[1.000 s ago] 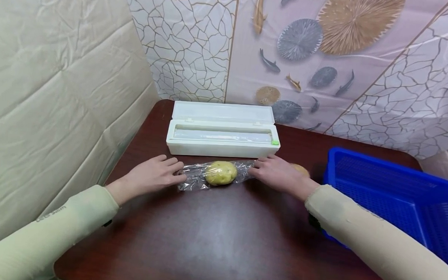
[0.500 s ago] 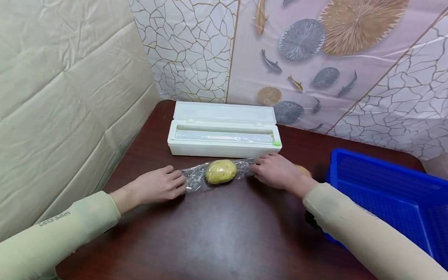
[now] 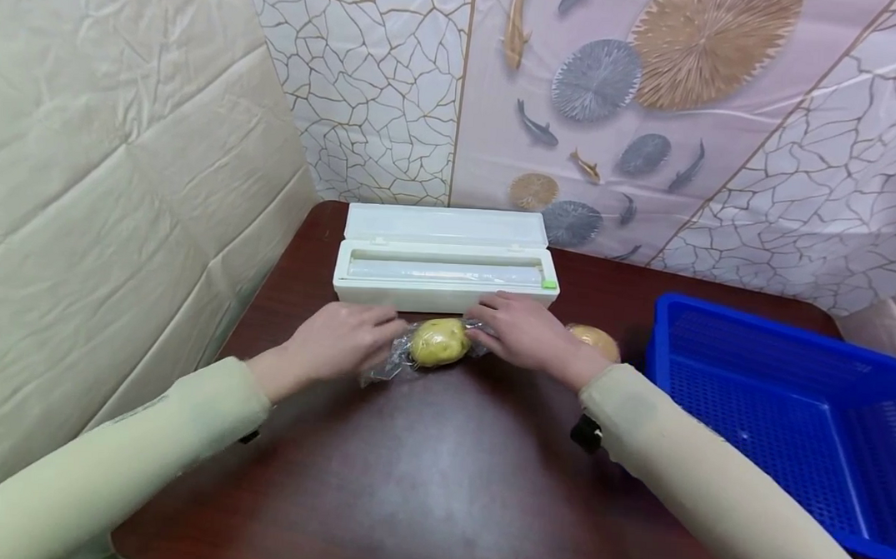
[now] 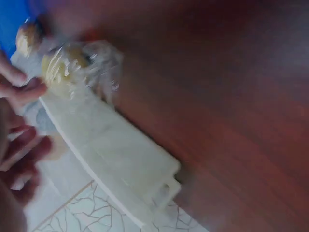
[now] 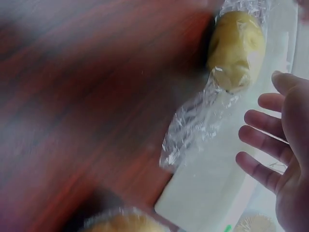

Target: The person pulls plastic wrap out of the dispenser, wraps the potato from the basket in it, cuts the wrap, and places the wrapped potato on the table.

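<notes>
A yellow potato (image 3: 440,343) lies on the table in clear plastic wrap, whose loose ends (image 5: 193,123) spread out on both sides. My left hand (image 3: 340,341), blurred, is at the left end of the wrap in the head view. In the left wrist view its fingers (image 4: 29,145) are loosely bent, with nothing between them. My right hand (image 3: 524,331) is just right of the potato. The right wrist view shows its fingers (image 5: 263,137) spread and relaxed, apart from the film. Behind them stands a white cling film dispenser (image 3: 447,299), lid up, with a roll inside.
A brownish, film-wrapped round thing (image 3: 595,340) lies beyond my right wrist, beside a blue plastic basket (image 3: 761,322) on the right. The dark wooden table (image 3: 424,479) meets a patterned wall covering at the back and a beige sheet on the left.
Both hands have come inward toward the potato, letting go of the ends of the wrap. The brownish wrapped thing shows more from behind my right hand.
</notes>
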{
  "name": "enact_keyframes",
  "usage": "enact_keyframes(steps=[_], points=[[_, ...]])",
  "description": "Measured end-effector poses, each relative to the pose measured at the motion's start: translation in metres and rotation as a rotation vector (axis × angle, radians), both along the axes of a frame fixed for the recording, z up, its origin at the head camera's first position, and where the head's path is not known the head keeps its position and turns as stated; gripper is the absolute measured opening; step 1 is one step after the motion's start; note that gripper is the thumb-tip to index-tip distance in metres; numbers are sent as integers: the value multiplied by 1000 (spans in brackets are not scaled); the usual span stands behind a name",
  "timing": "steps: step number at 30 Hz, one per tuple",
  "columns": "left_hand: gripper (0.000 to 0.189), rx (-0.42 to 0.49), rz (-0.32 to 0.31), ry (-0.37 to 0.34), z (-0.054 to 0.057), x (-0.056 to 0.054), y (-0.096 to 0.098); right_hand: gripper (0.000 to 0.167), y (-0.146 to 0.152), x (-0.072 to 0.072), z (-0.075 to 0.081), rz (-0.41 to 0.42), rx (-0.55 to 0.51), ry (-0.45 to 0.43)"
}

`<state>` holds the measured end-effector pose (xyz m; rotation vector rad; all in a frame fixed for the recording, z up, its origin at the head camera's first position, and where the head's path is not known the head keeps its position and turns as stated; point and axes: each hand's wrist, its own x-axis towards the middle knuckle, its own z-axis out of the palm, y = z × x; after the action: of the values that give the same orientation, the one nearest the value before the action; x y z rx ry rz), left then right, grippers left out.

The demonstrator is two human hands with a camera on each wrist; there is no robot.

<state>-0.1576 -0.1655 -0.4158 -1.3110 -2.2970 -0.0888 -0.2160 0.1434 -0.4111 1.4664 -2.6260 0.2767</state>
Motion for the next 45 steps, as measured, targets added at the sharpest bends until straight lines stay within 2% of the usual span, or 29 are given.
enact_keyframes(steps=[2,5,7,9,13,19,26,30,33,36,39,42,45], points=[[17,21,121,-192,-1,-9,10,24,-4,0,-4,-2,-2,-14],[28,3,241,-426,-3,-21,22,25,-8,1,-10,-7,-20,-23],[37,-19,291,-528,-5,-26,27,25,-9,2,-13,-18,-42,-34],[43,-28,319,-590,-6,-29,30,26,-10,4,-16,-32,-65,-54],[53,-26,329,-649,-8,-33,32,27,-10,6,-19,-65,-88,-98],[60,3,266,-759,-11,-39,34,30,-8,8,-21,-119,-110,-169],[57,51,218,-870,-19,-40,35,32,-6,11,-18,-137,-151,-196],[57,85,230,-921,-22,-38,37,34,3,20,-15,-219,-260,-209],[56,117,234,-972,-22,-36,40,27,15,33,-17,-287,-379,-246],[55,130,238,-1015,-22,-33,43,21,26,46,-24,-324,-429,-341],[54,125,247,-1033,-23,-30,48,25,35,57,-34,-351,-407,-473],[53,120,255,-1035,-22,-26,54,31,42,61,-44,-373,-405,-624],[51,119,261,-1051,-21,-21,61,37,47,63,-53,-393,-473,-781]])
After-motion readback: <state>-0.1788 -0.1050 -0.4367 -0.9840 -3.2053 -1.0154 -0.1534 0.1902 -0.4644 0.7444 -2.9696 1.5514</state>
